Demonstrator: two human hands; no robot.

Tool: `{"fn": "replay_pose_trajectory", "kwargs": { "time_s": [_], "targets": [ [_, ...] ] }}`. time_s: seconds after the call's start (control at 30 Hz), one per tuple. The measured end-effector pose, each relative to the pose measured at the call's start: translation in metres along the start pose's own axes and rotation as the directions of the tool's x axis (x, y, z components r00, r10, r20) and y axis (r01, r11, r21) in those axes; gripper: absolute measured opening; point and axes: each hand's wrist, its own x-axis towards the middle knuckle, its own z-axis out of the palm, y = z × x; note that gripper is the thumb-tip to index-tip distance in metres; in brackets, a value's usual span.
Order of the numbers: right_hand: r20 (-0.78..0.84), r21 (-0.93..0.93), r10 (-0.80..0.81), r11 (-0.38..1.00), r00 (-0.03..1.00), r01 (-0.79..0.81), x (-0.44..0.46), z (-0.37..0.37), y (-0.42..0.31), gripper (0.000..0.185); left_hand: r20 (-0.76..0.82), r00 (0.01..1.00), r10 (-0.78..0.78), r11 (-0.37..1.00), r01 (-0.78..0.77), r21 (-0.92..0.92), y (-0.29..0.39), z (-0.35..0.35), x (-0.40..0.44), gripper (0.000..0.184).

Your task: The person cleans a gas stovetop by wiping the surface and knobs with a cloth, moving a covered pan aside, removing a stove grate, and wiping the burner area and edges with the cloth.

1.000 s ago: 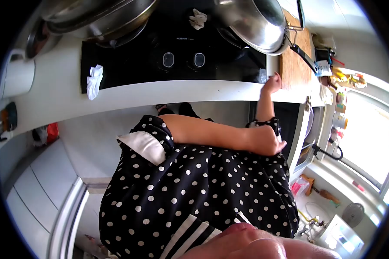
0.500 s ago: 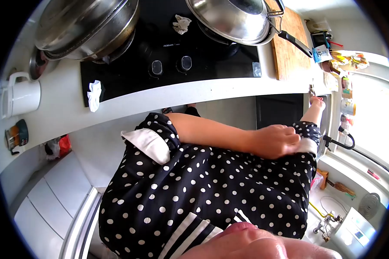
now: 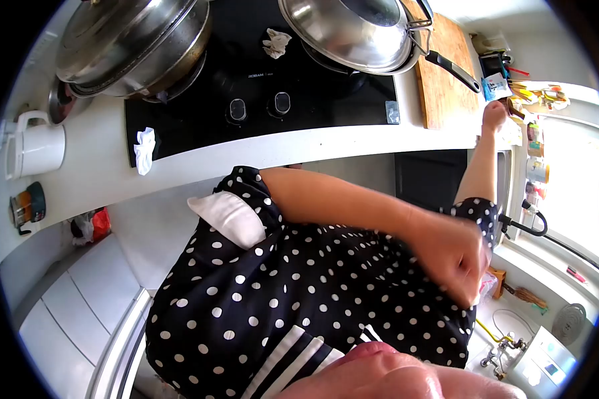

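My left hand (image 3: 454, 258) is curled and blurred, low in front of my dark polka-dot top (image 3: 326, 286), close to the right sleeve (image 3: 474, 216). Anything inside its fingers is hidden. My right arm reaches forward along the counter's right end. There my right hand (image 3: 494, 116) is closed beside a brown container (image 3: 514, 110); whether it grips anything cannot be made out. Just beyond that hand lies a blue-and-white packet (image 3: 496, 87). A wooden cutting board (image 3: 446, 80) lies to its left.
A black cooktop (image 3: 259, 90) carries a large lidded steel pot (image 3: 130, 50) and a lidded wok (image 3: 353, 36) whose black handle (image 3: 452, 70) sticks out rightward. Crumpled tissues (image 3: 276, 42) lie between them. A white jug (image 3: 40, 146) stands at left, a black faucet (image 3: 529, 226) at right.
My right hand has moved forward from the sink area to beside the brown container. My left hand has come away from the right sleeve's white cuff, moving lower, toward my body.
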Motion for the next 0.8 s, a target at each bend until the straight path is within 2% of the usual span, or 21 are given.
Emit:
{"fn": "replay_pose_trajectory", "kwargs": {
  "time_s": [0.03, 0.07, 0.1, 0.17, 0.2, 0.23, 0.27, 0.3, 0.37, 0.4, 0.43, 0.5, 0.53, 0.57, 0.6, 0.63, 0.67, 0.7, 0.73, 0.77, 0.8],
  "targets": [
    [0.009, 0.01, 0.01, 1.0, 1.0, -0.01, 0.01, 0.004, 0.017, 0.026, -0.099, 0.987, -0.128, 0.992, 0.126, -0.02, -0.024, -0.011, 0.002, 0.037],
    [0.041, -0.002, 0.018, 1.0, 0.999, -0.018, 0.016, 0.007, 0.029, 0.026, -0.307, 0.933, -0.185, 0.962, 0.236, 0.138, -0.031, -0.026, 0.001, 0.051],
    [0.079, -0.019, 0.024, 1.0, 0.997, -0.023, 0.017, 0.008, 0.037, 0.026, -0.511, 0.839, -0.189, 0.892, 0.364, 0.267, -0.037, -0.035, 0.0, 0.066],
    [0.132, -0.052, 0.006, 0.999, 0.991, 0.0, 0.025, 0.016, 0.046, 0.026, -0.406, 0.839, -0.362, 0.883, 0.448, 0.14, -0.047, -0.034, -0.006, 0.097],
    [0.16, -0.07, 0.0, 0.997, 0.987, 0.011, 0.026, 0.021, 0.051, 0.026, -0.383, 0.844, -0.375, 0.874, 0.46, 0.157, -0.044, -0.026, -0.01, 0.108],
    [0.181, -0.098, -0.007, 0.995, 0.983, 0.025, 0.025, 0.028, 0.056, 0.026, -0.389, 0.822, -0.415, 0.858, 0.496, 0.133, -0.043, -0.022, -0.012, 0.11],
    [0.206, -0.123, -0.025, 0.991, 0.978, 0.051, 0.021, 0.036, 0.064, 0.026, -0.337, 0.733, -0.591, 0.781, 0.624, -0.012, -0.032, -0.024, -0.011, 0.105],
    [0.223, -0.145, -0.038, 0.987, 0.974, 0.072, 0.015, 0.044, 0.07, 0.026, -0.258, 0.622, -0.739, 0.665, 0.733, -0.14, -0.025, -0.029, -0.01, 0.1],
    [0.214, -0.21, -0.072, 0.971, 0.974, 0.117, -0.01, 0.049, 0.071, 0.025, -0.015, 0.495, -0.869, 0.48, 0.835, -0.269, -0.03, -0.034, -0.005, 0.085],
    [0.234, -0.2, -0.073, 0.972, 0.969, 0.121, -0.029, 0.015, 0.038, 0.024, -0.067, 0.516, -0.854, 0.517, 0.823, -0.235, -0.026, -0.033, -0.004, 0.058],
    [0.309, -0.332, -0.013, 0.935, 0.951, 0.121, -0.044, 0.0, 0.013, 0.021, -0.215, 0.574, -0.79, 0.602, 0.792, -0.097, -0.034, -0.028, -0.001, 0.05],
    [0.392, -0.384, -0.072, 0.893, 0.917, 0.234, -0.068, -0.007, -0.012, 0.021, -0.451, 0.684, -0.573, 0.678, 0.705, 0.208, -0.057, -0.016, 0.01, 0.037],
    [0.435, -0.405, -0.096, 0.867, 0.895, 0.29, -0.08, -0.008, -0.02, 0.021, -0.541, 0.75, -0.381, 0.675, 0.626, 0.392, -0.04, -0.015, 0.018, 0.023],
    [0.479, -0.424, -0.117, 0.837, 0.87, 0.345, -0.093, -0.023, -0.044, 0.021, -0.572, 0.81, -0.131, 0.603, 0.523, 0.602, -0.088, -0.001, 0.025, 0.017],
    [0.521, -0.439, -0.134, 0.805, 0.843, 0.4, -0.104, -0.005, -0.031, 0.021, -0.257, 0.965, -0.047, 0.48, 0.248, 0.841, -0.086, -0.001, 0.027, 0.016],
    [0.545, -0.457, -0.161, 0.766, 0.823, 0.453, -0.111, -0.007, -0.044, 0.02, 0.102, 0.995, -0.016, 0.319, -0.092, 0.943, -0.081, -0.002, 0.031, 0.016],
    [0.527, -0.447, -0.191, 0.766, 0.828, 0.462, -0.116, -0.01, -0.049, 0.02, 0.235, 0.97, 0.058, 0.243, -0.242, 0.939, -0.079, 0.007, 0.029, 0.016],
    [0.515, -0.435, -0.217, 0.768, 0.829, 0.471, -0.123, -0.025, -0.06, 0.021, 0.347, 0.937, 0.05, 0.303, -0.345, 0.888, -0.064, 0.009, 0.025, 0.013],
    [0.545, -0.408, -0.091, 0.84, 0.834, 0.359, -0.124, -0.015, -0.041, 0.024, 0.465, 0.878, 0.117, 0.214, -0.479, 0.851, -0.054, 0.014, 0.018, 0.013],
    [0.511, -0.398, 0.055, 0.9, 0.858, 0.179, -0.125, -0.033, -0.039, 0.027, 0.399, 0.909, 0.119, 0.237, -0.416, 0.878, -0.027, 0.017, 0.005, 0.011],
    [0.438, -0.481, 0.308, 0.874, 0.844, -0.07, -0.119, -0.027, -0.017, 0.026, 0.398, 0.911, 0.105, 0.271, -0.411, 0.87, -0.017, 0.019, -0.008, 0.013]
  ]
}}
